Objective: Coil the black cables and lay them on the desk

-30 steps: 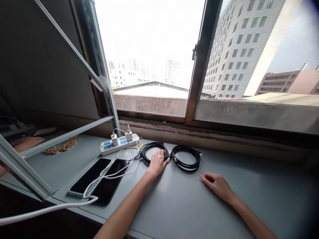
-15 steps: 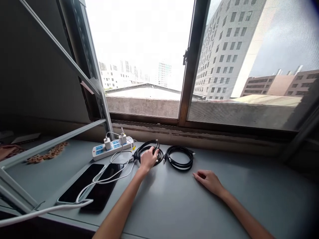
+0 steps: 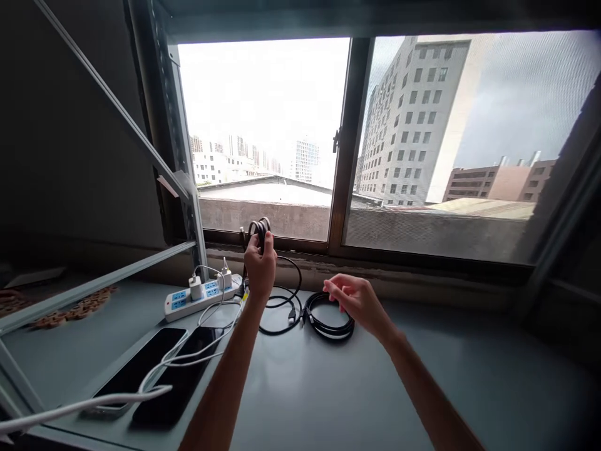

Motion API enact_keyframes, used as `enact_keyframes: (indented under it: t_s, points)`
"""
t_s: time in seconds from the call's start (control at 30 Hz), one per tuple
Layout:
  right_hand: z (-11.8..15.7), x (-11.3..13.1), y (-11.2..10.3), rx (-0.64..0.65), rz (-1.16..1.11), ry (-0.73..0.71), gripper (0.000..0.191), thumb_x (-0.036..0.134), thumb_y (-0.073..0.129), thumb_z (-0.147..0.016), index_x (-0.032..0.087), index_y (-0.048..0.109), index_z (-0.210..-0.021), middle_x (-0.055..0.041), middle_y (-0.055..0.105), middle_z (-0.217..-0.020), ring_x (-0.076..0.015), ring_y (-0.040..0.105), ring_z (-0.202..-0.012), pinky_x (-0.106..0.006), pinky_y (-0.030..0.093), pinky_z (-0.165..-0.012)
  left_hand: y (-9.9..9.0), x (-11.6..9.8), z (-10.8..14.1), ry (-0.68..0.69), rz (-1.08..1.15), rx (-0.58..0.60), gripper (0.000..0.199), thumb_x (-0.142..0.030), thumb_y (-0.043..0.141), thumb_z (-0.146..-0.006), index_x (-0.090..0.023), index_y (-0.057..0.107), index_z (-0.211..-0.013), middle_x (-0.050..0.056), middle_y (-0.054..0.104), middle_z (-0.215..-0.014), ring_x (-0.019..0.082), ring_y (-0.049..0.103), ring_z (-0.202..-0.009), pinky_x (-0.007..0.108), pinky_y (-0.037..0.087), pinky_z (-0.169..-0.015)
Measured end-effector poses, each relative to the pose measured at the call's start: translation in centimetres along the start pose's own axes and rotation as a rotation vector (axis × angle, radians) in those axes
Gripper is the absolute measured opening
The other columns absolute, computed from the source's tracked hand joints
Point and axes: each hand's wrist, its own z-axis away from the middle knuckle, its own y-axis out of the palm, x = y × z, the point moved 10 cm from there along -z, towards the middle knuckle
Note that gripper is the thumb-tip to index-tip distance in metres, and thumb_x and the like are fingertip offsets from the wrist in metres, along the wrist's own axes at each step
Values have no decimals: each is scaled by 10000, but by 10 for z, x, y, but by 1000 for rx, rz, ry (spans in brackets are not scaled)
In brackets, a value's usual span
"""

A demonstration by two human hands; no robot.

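Observation:
My left hand (image 3: 260,266) is closed around several loops of a black cable (image 3: 261,227), lifted in front of the window sill. The rest of that cable hangs from the hand and lies in loose turns on the table, with a connector (image 3: 292,316) near its right side. My right hand (image 3: 352,294) hovers near a second coiled black cable (image 3: 331,335), its fingers loosely bent and holding nothing. This second coil rests flat on the grey table (image 3: 310,401) and is partly hidden behind the hand.
A white power strip (image 3: 176,313) with two plugged-in chargers stands at the left. White cords cross two dark-screened phones or tablets (image 3: 141,363) in front of it. A metal shelf frame (image 3: 113,282) rises at the left; brownish pieces (image 3: 77,307) lie beyond it.
My left hand has risen from the table with part of the black cable, unwinding the coil. My right hand has come up and leftward over the second coil. The camera view has tilted up.

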Motion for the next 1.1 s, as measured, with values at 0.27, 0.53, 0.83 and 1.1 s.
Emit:
enact_keyframes:
  t_s: [0.27,0.53,0.83,1.1]
  points:
    - [-23,16,6,-60,217,298,675,451,567,-777,91,419,-1329,-182,506,-1257,-313,476,-1156,-400,400,-891,4,-64,15,59,182,9,295,-461,527,-837,-171,555,-879,-115,324,-348,34,234,-261,166,187,-277]
    - [-38,-1,64,271,-231,196,390,362,625,-752,166,567,-1084,-46,679,-822,-187,648,-754,-258,473,-614,-22,-83,16,175,142,-46,246,-405,540,-841,-167,602,-854,-112,334,-311,42,241,-239,200,161,-274]
    - [-55,-19,112,326,-549,278,157,203,439,-896,171,474,-1046,-30,658,-840,-95,640,-626,-163,464,-460,-27,-71,4,174,-179,53,374,-501,459,-864,-166,619,-811,-83,380,-298,64,329,-231,189,227,-279]
    - [-50,-60,164,338,-543,484,243,249,478,-915,124,506,-1122,-19,603,-849,-81,583,-618,-203,496,-516,-16,-2,-20,265,-411,8,353,-454,357,-909,-184,488,-722,-52,532,-496,67,488,-348,173,345,-392]
